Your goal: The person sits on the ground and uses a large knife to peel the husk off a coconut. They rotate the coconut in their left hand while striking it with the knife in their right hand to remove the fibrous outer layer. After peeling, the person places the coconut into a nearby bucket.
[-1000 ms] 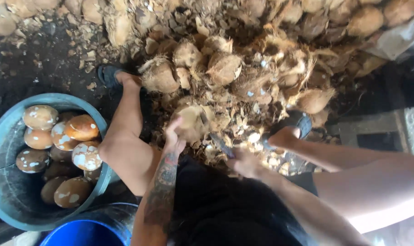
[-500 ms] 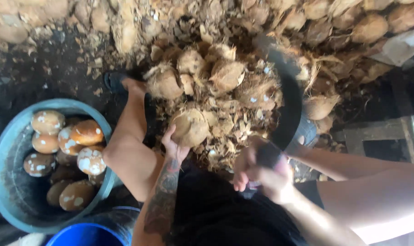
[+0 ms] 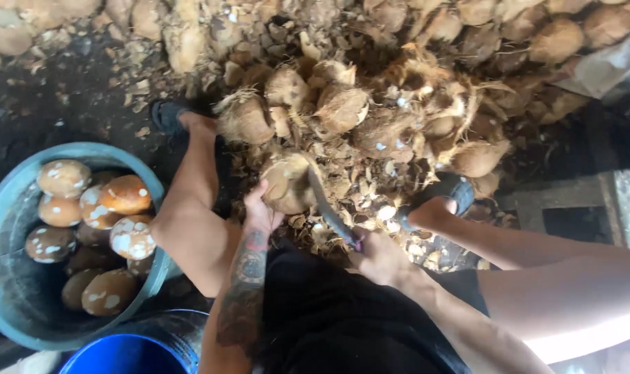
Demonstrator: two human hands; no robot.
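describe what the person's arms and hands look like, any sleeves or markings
Both arms are bare, with no sleeves, gloves, watch or rings visible. The left forearm carries dark tattoo work running from the wrist toward the elbow, with a rounded design near the wrist. The left hand and right hand are uncovered. The right forearm shows no markings. The person wears dark clothing at the lap.

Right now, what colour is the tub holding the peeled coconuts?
Teal blue-green, seen in the head view: the tub sits beside the person's left leg.
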